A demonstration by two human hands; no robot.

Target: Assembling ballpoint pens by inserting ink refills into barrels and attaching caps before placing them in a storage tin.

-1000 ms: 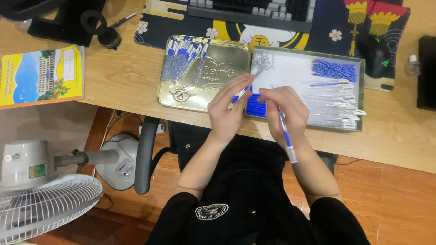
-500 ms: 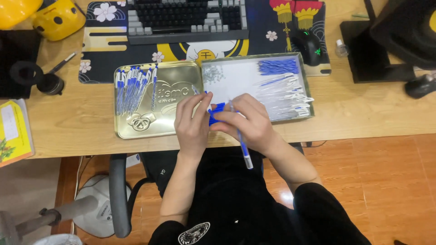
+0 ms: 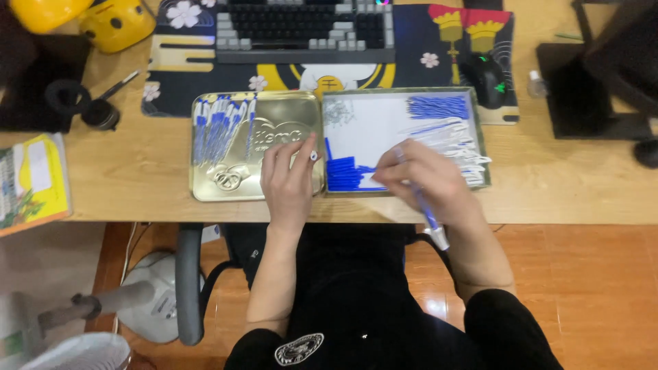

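My left hand (image 3: 288, 179) rests over the right edge of a gold tin lid (image 3: 205, 185), with a small white-tipped pen part (image 3: 313, 155) pinched at its fingertips. My right hand (image 3: 419, 179) grips a blue pen (image 3: 430, 220) whose clear end points back toward me. It hovers over a white-lined tray (image 3: 370, 120) beside a pile of blue caps (image 3: 346, 173). The tray also holds blue refills (image 3: 439, 106), clear pen barrels (image 3: 452, 137) and small springs (image 3: 338, 112). Assembled blue pens (image 3: 219, 123) lie in the gold lid.
A keyboard (image 3: 301, 27) and a black mouse (image 3: 486, 79) sit on a patterned desk mat behind the trays. Yellow objects (image 3: 110, 20) and a black pouch (image 3: 27, 89) are at far left, a yellow booklet (image 3: 31, 181) nearer. A fan (image 3: 82, 349) stands on the floor.
My hands have moved apart: the left went toward the gold lid, the right shifted over the tray by the blue caps with the pen. The view shifted slightly.
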